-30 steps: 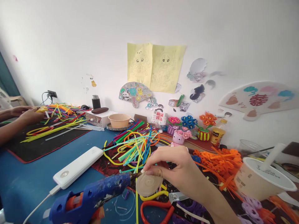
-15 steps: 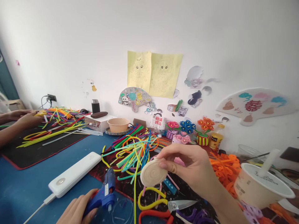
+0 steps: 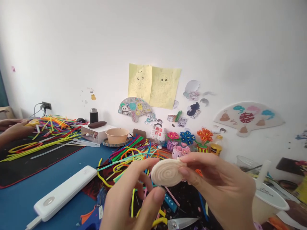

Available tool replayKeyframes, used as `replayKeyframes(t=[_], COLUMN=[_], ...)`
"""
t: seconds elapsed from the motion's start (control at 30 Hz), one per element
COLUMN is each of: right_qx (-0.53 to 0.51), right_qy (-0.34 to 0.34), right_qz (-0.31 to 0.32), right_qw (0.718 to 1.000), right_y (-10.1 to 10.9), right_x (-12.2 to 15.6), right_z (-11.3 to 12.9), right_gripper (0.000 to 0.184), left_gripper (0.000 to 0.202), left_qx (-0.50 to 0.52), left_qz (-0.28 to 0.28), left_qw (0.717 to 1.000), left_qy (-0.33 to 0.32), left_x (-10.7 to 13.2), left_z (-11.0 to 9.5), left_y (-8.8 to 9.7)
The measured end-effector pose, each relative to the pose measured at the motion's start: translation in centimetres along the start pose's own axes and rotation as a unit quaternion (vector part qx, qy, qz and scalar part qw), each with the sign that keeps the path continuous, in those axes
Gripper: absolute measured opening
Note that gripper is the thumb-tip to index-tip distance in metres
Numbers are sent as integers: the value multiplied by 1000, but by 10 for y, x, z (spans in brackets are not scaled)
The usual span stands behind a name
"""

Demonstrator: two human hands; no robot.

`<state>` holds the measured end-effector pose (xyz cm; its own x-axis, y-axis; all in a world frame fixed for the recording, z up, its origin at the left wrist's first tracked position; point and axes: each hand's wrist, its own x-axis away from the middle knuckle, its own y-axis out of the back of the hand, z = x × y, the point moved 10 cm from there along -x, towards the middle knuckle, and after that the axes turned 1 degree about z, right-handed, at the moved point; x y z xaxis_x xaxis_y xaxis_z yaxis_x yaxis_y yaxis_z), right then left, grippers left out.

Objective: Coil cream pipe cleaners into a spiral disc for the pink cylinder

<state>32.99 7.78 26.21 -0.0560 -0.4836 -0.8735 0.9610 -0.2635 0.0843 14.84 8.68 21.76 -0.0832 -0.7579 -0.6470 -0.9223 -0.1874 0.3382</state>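
Note:
In my right hand [image 3: 216, 185], thumb and fingers pinch the right edge of a cream coiled disc [image 3: 166, 172] that looks like wound pipe cleaner, its spiral face towards me. My left hand [image 3: 134, 195] is at the disc's left side. Its index finger reaches the rim, while the thumb stands apart below. Partly hidden behind my left wrist is a blue glue gun [image 3: 94, 220] on the table. Scissors [image 3: 182, 222] lie under my hands, blade pointing right, handles mostly covered. A blue packet [image 3: 170, 203] lies below the disc.
Colourful pipe cleaners [image 3: 127, 156] are heaped behind my hands. A white power bank [image 3: 66, 191] with a cable lies left. A lidded cup [image 3: 271, 198] with a straw stands right. Pipe-cleaner flowers [image 3: 187, 138] line the wall. Another person's hands [image 3: 14, 127] work far left.
My left hand has let go of the glue gun and come up to the disc. My right hand has moved slightly right with the disc. The camera view has shifted.

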Motion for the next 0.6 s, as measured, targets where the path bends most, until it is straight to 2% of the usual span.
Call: replayKeyframes(t=[0.07,0.17,0.27,0.43,0.6], right_qx=[15,33,67,127,172], right_qy=[20,35,42,54,60], right_qz=[-1,-14,-39,-50,-64], right_qw=[1000,999,996,989,981], right_y=[3,12,22,31,42], right_x=[-1,-3,-4,-6,-7], right_z=[9,17,21,25,32], right_gripper=[26,28,25,22,17], left_gripper=[24,12,8,8,7], left_qx=[50,66,74,78,118], left_qz=[4,-29,-38,-15,-30], left_qw=[998,993,987,981,964], left_qy=[-43,-92,-138,-177,-236], left_x=[-17,-30,-34,-44,-51], left_z=[-24,-42,-54,-66,-78], left_y=[-10,-13,-15,-25,-33])
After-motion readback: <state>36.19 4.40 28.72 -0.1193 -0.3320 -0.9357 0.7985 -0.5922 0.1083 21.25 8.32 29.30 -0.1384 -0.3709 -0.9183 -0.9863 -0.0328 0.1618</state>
